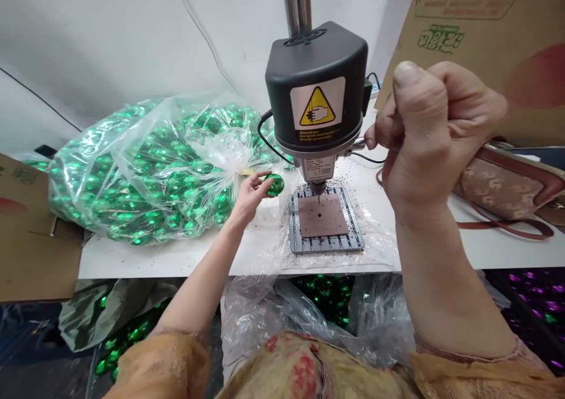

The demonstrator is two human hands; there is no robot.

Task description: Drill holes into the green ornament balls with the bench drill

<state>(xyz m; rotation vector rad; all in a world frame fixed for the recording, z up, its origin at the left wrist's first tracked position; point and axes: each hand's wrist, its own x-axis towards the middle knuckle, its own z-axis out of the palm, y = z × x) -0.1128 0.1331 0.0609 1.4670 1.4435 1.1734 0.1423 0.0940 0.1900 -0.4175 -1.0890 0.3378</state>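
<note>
Between the fingertips of my left hand (pixel 252 194) is a shiny green faceted bauble (pixel 276 185), held just left of the drill press (pixel 315 87). My right hand (pixel 424 128) is raised, with its fingers wrapped round the drill press handle (pixel 359 143); most of the handle is hidden by the hand. Below the chuck, a thin drill bit (pixel 319 198) points down, clear of the board. A brown square board (pixel 324 225) with a dark hole lies on the slotted metal base (pixel 326 246).
A clear plastic bag (pixel 132 169) full of green baubles lies at left. Dark shavings dot the white table (pixel 176 260). Cardboard boxes (pixel 30 234) flank the table, and a patterned purse (pixel 503 184) with a strap lies at right. More green baubles (pixel 326 296) sit below the front edge.
</note>
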